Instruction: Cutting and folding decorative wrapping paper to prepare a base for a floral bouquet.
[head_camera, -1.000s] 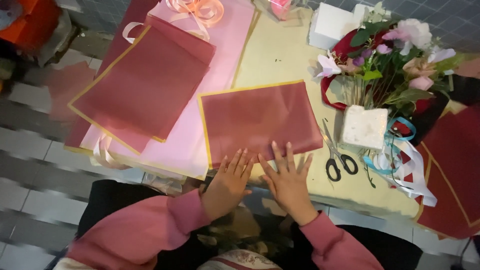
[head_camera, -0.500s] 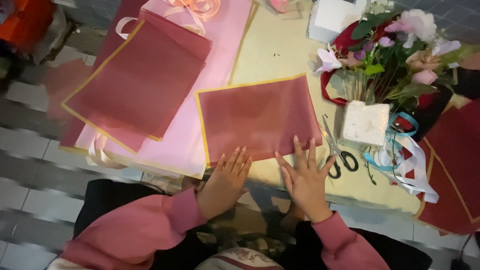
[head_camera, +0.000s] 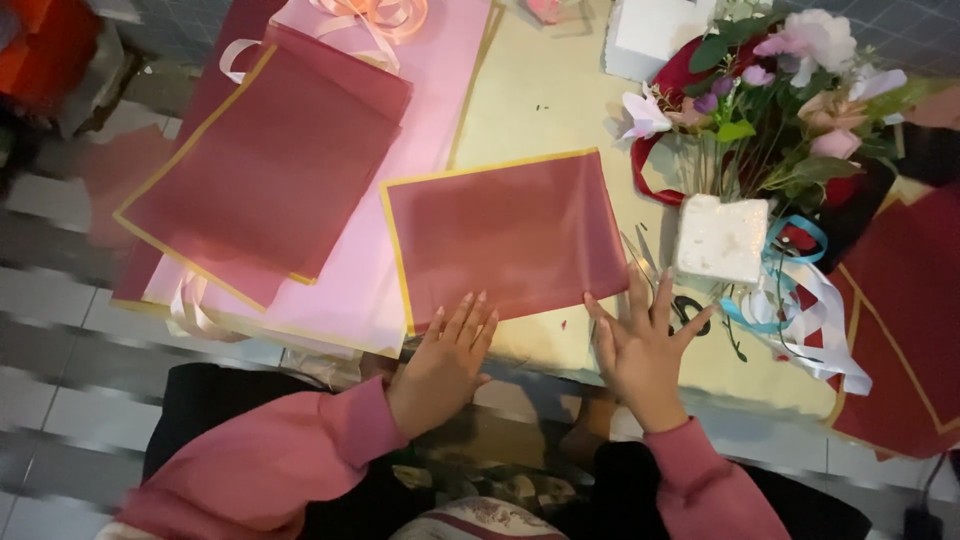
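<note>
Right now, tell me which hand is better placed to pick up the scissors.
Right. The right hand lies flat at the sheet's right corner, beside the scissors; the left hand rests at the sheet's near edge, farther away.

both hands flat, fingers spread: left hand (head_camera: 445, 355), right hand (head_camera: 645, 345), apart.

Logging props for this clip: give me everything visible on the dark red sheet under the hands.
The dark red sheet is a thin, slightly see-through rectangle, apparently wrapping paper, with a yellow-gold border showing along its top and left edges. It lies flat and slightly skewed on the pale yellow table, its left part overlapping the pink sheet. The left hand presses its near edge with flat fingers; the right hand rests at its near right corner, over the scissors.
</note>
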